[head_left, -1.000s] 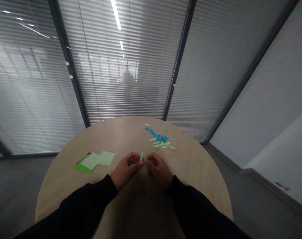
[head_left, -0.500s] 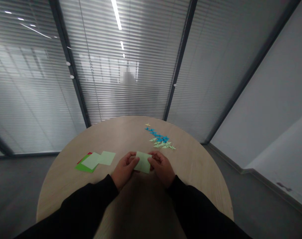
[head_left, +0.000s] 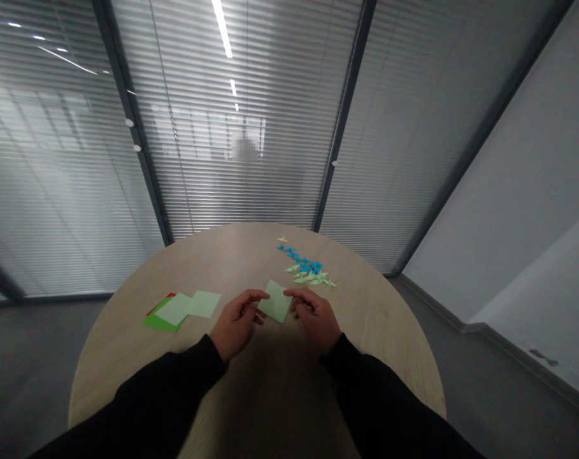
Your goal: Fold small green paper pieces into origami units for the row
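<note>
A pale green square of paper [head_left: 276, 305] with a faint crease lies between my hands, turned so that a corner points away from me. My left hand [head_left: 236, 322] is at its left side, index fingertip touching the edge and the other fingers loosely apart. On the opposite side, my right hand [head_left: 316, 317] has its index fingertip over the right corner, with the thumb held away from it. Neither hand is closed around the sheet. Whether the paper lies fully flat on the table, I cannot tell.
Loose paper sheets lie left on the round wooden table [head_left: 127, 357]: pale green ones [head_left: 205, 304], a bright green one [head_left: 158, 322] and a red edge [head_left: 161, 305]. Folded paper pieces, blue [head_left: 312, 266], pale green [head_left: 315, 278] and yellow [head_left: 282, 240], sit beyond my right hand.
The pale green square has turned from edge-on to corner-on between my hands. My fingers have loosened, the thumbs coming off its face.
</note>
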### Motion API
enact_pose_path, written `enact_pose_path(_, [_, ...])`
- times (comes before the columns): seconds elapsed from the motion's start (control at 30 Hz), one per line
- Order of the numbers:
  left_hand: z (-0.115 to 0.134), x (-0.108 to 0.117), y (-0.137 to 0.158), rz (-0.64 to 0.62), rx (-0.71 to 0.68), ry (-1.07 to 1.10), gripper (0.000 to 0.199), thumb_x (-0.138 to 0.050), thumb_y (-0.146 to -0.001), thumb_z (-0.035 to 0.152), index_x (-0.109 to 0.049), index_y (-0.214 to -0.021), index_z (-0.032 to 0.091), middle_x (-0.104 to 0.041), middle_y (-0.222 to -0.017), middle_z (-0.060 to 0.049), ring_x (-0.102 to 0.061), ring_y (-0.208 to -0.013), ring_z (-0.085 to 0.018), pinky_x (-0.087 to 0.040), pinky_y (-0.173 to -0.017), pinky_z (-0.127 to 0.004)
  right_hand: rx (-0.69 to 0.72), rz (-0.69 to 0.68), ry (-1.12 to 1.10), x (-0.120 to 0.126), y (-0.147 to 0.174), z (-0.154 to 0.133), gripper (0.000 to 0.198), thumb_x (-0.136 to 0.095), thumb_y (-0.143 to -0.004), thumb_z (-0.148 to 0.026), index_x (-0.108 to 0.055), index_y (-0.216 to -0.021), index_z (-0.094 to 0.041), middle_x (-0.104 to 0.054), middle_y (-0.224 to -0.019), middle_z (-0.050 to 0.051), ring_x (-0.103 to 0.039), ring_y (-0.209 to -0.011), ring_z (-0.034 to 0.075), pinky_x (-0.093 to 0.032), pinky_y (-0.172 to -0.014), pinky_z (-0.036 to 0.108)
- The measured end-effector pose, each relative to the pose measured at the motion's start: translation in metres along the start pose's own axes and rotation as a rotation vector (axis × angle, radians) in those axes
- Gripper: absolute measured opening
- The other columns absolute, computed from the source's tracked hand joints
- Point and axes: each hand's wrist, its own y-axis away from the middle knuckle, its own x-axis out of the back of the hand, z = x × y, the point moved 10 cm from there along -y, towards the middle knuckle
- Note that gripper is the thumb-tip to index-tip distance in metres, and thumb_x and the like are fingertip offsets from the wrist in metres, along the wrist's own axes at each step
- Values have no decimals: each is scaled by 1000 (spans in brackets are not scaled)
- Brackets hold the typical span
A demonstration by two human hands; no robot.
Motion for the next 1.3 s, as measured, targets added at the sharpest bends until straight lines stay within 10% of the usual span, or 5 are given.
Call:
enact_pose_path(0.53, [-2, 13, -3, 72, 44, -94, 23, -72, -75, 37, -65, -81, 17, -67, -73, -2, -59, -66, -15, -43, -64, -26, 23, -69, -86, -3, -1, 1, 26, -70, -74, -41, -69, -88, -20, -66, -104, 8, -63, -92, 21, -50, -72, 30])
enact_pose_path(1.3, [-30, 8, 1, 120, 214, 258, 43, -81, -67, 33, -60, -99, 15, -69, -68, -1, -63, -63, -14, -46, -62, -25, -145, -127, -174, -22, 2, 31, 31, -71, -74, -45, -67, -87, -17, -64, -69, 0, -56, -60, 14, -43, -59, 27])
